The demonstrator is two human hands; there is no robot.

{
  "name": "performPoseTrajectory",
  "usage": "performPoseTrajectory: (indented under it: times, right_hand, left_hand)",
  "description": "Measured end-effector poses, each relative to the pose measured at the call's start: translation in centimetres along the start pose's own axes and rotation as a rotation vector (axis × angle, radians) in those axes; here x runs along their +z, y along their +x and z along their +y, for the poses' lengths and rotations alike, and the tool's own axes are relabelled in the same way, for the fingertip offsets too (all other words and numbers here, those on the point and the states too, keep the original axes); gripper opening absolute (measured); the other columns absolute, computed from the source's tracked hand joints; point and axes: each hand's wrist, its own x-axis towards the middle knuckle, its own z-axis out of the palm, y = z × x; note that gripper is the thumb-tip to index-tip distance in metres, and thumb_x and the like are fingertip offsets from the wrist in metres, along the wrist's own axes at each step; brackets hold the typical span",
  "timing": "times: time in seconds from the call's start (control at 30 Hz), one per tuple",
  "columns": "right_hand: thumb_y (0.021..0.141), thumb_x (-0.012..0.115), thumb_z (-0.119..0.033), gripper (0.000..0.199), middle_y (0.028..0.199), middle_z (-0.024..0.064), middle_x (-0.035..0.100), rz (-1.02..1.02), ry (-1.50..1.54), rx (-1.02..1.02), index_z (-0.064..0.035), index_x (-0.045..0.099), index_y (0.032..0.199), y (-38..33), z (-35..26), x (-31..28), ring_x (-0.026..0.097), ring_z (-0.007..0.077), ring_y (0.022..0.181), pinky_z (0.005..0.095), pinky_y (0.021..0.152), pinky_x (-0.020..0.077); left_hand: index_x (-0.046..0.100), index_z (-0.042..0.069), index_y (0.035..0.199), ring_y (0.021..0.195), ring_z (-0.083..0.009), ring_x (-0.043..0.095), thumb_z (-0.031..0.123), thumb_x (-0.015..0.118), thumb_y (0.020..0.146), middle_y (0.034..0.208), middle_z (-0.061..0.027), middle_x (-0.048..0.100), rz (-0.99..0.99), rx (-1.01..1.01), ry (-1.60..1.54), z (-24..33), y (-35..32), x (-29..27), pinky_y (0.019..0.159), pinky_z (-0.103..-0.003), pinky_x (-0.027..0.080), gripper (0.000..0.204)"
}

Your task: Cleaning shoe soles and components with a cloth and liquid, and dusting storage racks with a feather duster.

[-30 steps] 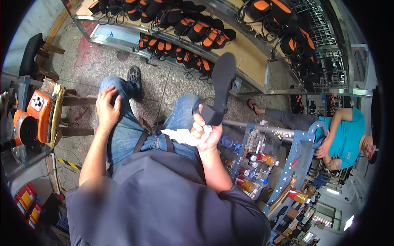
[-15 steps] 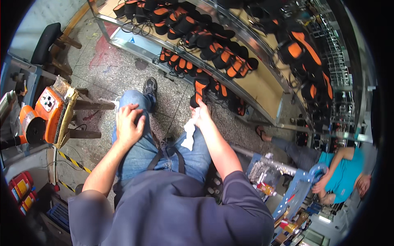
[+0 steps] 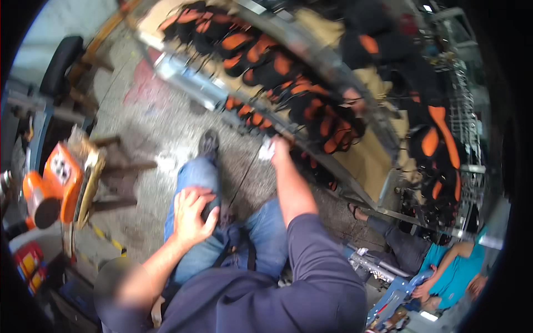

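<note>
My right hand (image 3: 279, 149) is stretched forward to the lower edge of a slanted metal rack (image 3: 183, 77) and is closed on a crumpled white cloth (image 3: 267, 149). Several black and orange shoe soles (image 3: 327, 125) lie on the rack just beyond that hand. My left hand (image 3: 190, 215) rests on my left thigh, on the blue jeans (image 3: 191, 175). Its fingers curl over a small dark thing (image 3: 211, 208); whether it grips it is unclear. The picture is blurred by motion.
An orange and black machine (image 3: 58, 183) stands at the left beside a wooden stool (image 3: 119, 166). A black chair (image 3: 61, 64) is at the far left. Another person in a teal shirt (image 3: 452, 266) sits at the lower right near a blue metal frame (image 3: 388, 302).
My right hand, which held a black sole up with the cloth, has reached out to the rack; the sole is no longer seen in it. The view has tilted toward the rack.
</note>
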Motion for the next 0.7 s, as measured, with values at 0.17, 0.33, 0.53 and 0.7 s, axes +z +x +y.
performPoseTrajectory:
  times: [0.17, 0.33, 0.53, 0.7]
  right_hand:
    - [0.092, 0.063, -0.016, 0.017, 0.091, 0.0092, 0.069, -0.043, -0.002, -0.053, -0.0032, 0.068, 0.102, -13.1, -0.9, -4.5, 0.063, 0.0202, 0.074, 0.0333, 0.062, 0.0507]
    - [0.094, 0.064, -0.023, 0.019, 0.081, 0.0083, 0.069, -0.14, -0.062, 0.028, -0.0039, 0.07, 0.092, -31.7, 2.5, -23.3, 0.062, 0.0171, 0.067, 0.0289, 0.059, 0.0473]
    - [0.095, 0.065, -0.025, 0.026, 0.071, 0.0068, 0.064, -0.079, -0.154, -0.109, -0.0047, 0.066, 0.08, -42.6, -1.1, -31.5, 0.055, 0.0156, 0.06, 0.03, 0.056, 0.043]
    - [0.095, 0.064, -0.026, 0.036, 0.06, 0.0048, 0.056, 0.087, -0.388, -0.379, -0.0055, 0.058, 0.067, -50.3, -4.5, -38.3, 0.045, 0.0151, 0.054, 0.0348, 0.052, 0.0381]
  left_hand:
    - [0.066, 0.008, 0.094, 0.101, -0.0318, 0.055, 0.021, 0.071, 0.077, 0.106, -0.0097, 0.062, 0.003, -0.027, 0.111, 2.9, -4.3, 1.1, 0.096, -0.046, 0.04, 0.022]
    - [0.068, 0.008, 0.092, 0.106, -0.0338, 0.053, 0.023, 0.07, 0.077, 0.108, -0.0112, 0.062, -0.024, 0.046, 0.206, 10.2, -10.7, -1.8, 0.098, -0.047, 0.039, 0.021]
    - [0.069, 0.008, 0.093, 0.108, -0.035, 0.052, 0.025, 0.07, 0.078, 0.111, -0.0134, 0.06, -0.034, 0.086, 0.339, 11.9, -16.8, -0.1, 0.098, -0.047, 0.039, 0.023]
    - [0.069, 0.007, 0.097, 0.113, -0.0373, 0.05, 0.026, 0.07, 0.078, 0.12, -0.0156, 0.057, -0.139, 0.139, 0.49, 16.3, -20.8, 0.5, 0.099, -0.049, 0.04, 0.026]
